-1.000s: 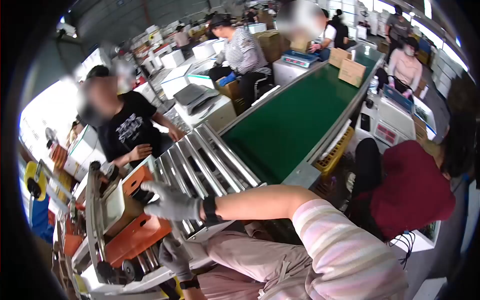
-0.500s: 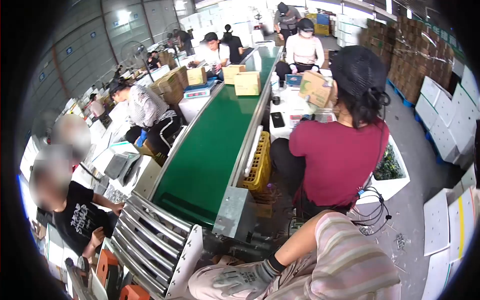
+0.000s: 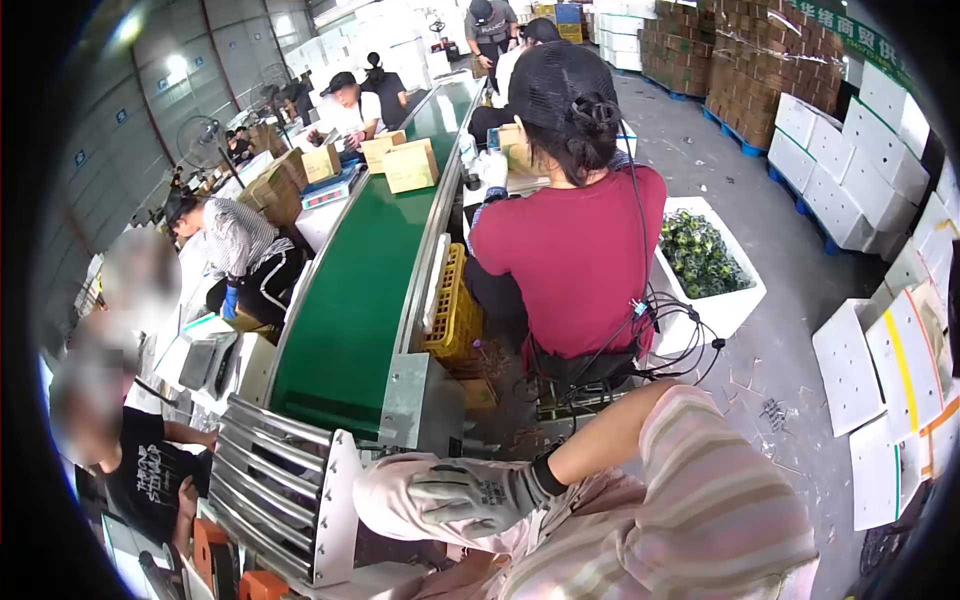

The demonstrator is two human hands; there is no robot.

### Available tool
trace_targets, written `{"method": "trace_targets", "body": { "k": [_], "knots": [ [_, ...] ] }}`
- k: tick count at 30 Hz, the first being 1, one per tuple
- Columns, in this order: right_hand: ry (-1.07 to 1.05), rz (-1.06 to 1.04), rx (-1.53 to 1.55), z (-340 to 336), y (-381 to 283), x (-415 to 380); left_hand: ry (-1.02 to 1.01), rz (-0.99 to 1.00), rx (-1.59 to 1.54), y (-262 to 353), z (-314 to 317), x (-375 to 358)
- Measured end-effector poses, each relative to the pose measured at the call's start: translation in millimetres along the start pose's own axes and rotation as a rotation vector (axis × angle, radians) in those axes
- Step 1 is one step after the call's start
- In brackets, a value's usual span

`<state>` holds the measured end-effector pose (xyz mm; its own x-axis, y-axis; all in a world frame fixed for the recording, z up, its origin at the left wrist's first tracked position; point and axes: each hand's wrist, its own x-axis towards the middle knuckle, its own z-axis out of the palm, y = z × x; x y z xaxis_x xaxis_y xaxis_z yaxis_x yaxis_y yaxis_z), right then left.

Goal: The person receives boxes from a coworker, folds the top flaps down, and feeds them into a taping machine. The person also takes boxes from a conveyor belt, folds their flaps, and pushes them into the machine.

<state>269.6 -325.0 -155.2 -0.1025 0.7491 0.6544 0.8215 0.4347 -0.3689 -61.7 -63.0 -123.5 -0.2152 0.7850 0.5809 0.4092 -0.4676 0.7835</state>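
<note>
My right hand [image 3: 468, 496], in a grey work glove with a dark wristband, rests palm down on my knee in pale pink trousers [image 3: 385, 492]. Its fingers lie loosely over the cloth and hold nothing. My left hand cannot be seen; a bit of bare skin shows low under the knee, too hidden to make out. Just beyond the knee is a metal roller section [image 3: 265, 480], which joins a green conveyor belt [image 3: 345, 310]. Small cartons [image 3: 411, 166] stand on the belt's far part.
A person in a dark red shirt [image 3: 575, 260] sits ahead, beside a white foam box of dark green produce [image 3: 700, 250] and loose black cables [image 3: 690, 335]. A yellow crate [image 3: 455, 310] stands by the belt. Other people sit left; white boxes [image 3: 850, 410] stand right.
The view has turned to the right, so more of the produce box shows. The seated person's carton is now mostly hidden behind them. My right hand stays on the knee.
</note>
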Motion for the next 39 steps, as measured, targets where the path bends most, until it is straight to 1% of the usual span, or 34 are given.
{"method": "trace_targets", "body": {
  "k": [1,2,3,4,5,7,8,10,13,14,16,17,18,19,20,21,23,24,27,29,30,31,32,34,39],
  "knots": [
    [0.016,-0.030,-0.051,-2.6,0.8,-0.8,-0.023,-0.001,0.036,-10.1,-0.8,1.7],
    [0.000,0.008,-0.051,-4.5,-1.5,-2.2,-0.012,0.221,0.129,-25.9,5.6,3.9],
    [-0.018,0.044,-0.052,-9.5,-4.6,-0.9,-0.004,0.442,0.226,-19.8,9.1,5.6],
    [-0.057,0.033,-0.040,-17.2,-3.5,1.4,-0.196,-0.155,0.126,-10.2,-3.6,9.0],
    [-0.008,0.018,-0.084,-16.2,-4.7,2.3,-0.100,0.096,0.114,-17.0,2.7,3.1],
    [-0.038,0.026,-0.064,-18.1,-3.2,4.3,-0.219,-0.095,0.111,-24.1,-6.9,9.7],
    [-0.045,0.009,-0.059,-18.2,-1.4,7.0,-0.201,-0.101,0.113,-23.6,-5.5,9.4],
    [-0.140,0.070,-0.095,-14.7,0.2,9.3,-0.107,-0.074,0.046,-21.6,2.5,2.6],
    [-0.172,0.088,-0.136,-6.5,2.7,12.2,-0.023,-0.110,0.087,-4.4,8.5,-4.1],
    [-0.169,0.114,-0.130,-7.4,2.8,13.0,-0.002,-0.125,0.097,-11.3,4.9,-4.7],
    [-0.188,0.088,-0.096,-8.0,9.6,12.3,-0.087,-0.068,0.161,-28.0,-0.1,-3.2],
    [-0.189,0.085,-0.071,-7.1,13.5,12.0,-0.061,-0.084,0.167,-32.7,3.4,-6.7],
    [-0.164,0.081,-0.028,-4.4,16.4,11.8,0.024,-0.087,0.103,-38.0,10.7,-11.0],
    [-0.190,0.087,-0.019,-2.9,20.5,14.1,0.109,-0.087,0.040,-35.7,17.0,-13.0],
    [-0.218,0.089,-0.043,-2.4,22.5,14.7,-0.087,-0.045,0.178,-30.1,3.5,-6.7],
    [-0.246,0.091,-0.068,-5.4,21.2,19.4,-0.066,-0.062,0.183,-31.9,4.9,-6.4],
    [-0.268,0.078,-0.059,-2.8,27.0,21.8,-0.084,-0.034,0.170,-35.7,4.9,-9.1],
    [-0.268,0.078,-0.050,-2.5,31.4,22.5,-0.058,0.122,0.275,-11.4,9.0,-8.7],
    [-0.284,0.087,-0.030,-2.5,39.2,25.0,-0.029,0.052,0.239,-9.6,11.5,-8.3],
    [-0.187,0.115,0.016,-4.1,45.0,23.0,0.007,0.059,0.286,1.7,13.6,-9.0],
    [-0.248,0.133,-0.023,-5.6,47.3,20.2,0.049,0.101,0.324,6.7,16.0,-8.7],
    [-0.263,0.120,-0.012,-5.8,50.5,18.2,0.089,0.140,0.363,9.7,17.0,-9.8],
    [-0.233,0.133,-0.006,-6.0,52.7,17.0,0.068,0.102,0.365,9.5,15.4,-9.6],
    [-0.172,0.138,0.009,-5.7,55.3,18.5,0.041,0.092,0.380,4.3,14.3,-9.8],
    [-0.204,0.148,-0.014,-9.0,60.7,20.5,0.004,0.092,0.431,9.9,15.5,-7.0]
  ]
}}
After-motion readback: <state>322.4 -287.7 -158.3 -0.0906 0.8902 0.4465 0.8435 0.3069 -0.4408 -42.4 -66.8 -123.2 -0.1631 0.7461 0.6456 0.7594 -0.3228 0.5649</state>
